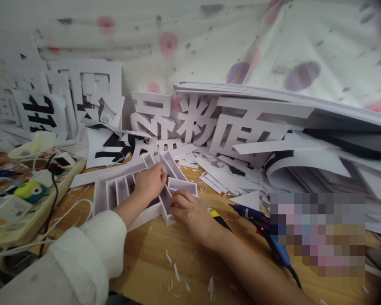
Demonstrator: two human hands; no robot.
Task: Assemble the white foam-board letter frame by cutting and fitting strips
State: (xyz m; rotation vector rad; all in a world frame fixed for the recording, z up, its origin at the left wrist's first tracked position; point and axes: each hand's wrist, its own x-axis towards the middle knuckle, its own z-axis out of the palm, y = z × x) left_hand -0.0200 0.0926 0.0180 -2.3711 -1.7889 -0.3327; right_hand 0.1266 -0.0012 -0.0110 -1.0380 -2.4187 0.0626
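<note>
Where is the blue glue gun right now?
In the head view, the blue glue gun sits on the wooden table, right of the right hand.

white hollow board character, lying on the wooden tabletop.
narrow strips stand on edge as walls along its strokes; top side open, troughs visible between walls. left part: several parallel walls inside an angular outer frame. right part: slanting strokes, with a short walled arm pointing right. whole piece sits askew; its middle is partly hidden, joints there unreadable.
</note>
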